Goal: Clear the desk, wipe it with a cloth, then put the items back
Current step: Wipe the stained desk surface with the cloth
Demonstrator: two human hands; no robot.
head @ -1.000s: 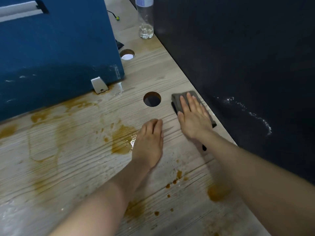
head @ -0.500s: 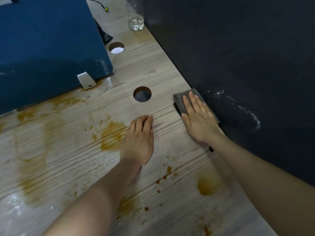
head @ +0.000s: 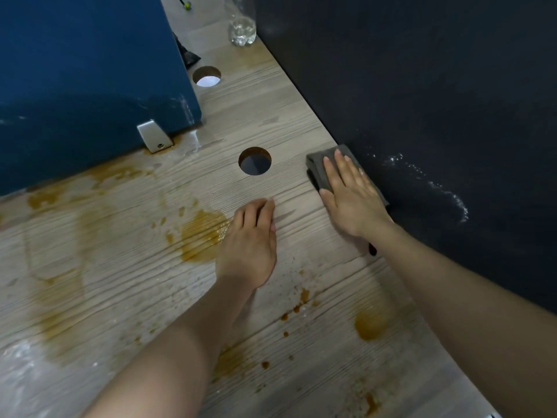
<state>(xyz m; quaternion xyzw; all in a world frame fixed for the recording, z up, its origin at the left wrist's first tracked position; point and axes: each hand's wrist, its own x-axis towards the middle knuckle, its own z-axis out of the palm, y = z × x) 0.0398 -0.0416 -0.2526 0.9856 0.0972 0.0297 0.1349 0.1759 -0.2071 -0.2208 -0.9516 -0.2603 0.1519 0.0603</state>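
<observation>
Now | cloth (head: pixel 319 165) long axis along wall | right hand (head: pixel 352 200) flat on it | left hand (head: pixel 250 245) flat on desk (head: pixel 120 267)

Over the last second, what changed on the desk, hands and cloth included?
Almost nothing. The right hand stays flat on the grey cloth by the dark wall, with no clear shift along the desk. The left hand still rests flat beside the big brown stain. Nothing was gripped or released. The stains, cable hole and water bottle are unchanged; only the camera moved.
</observation>
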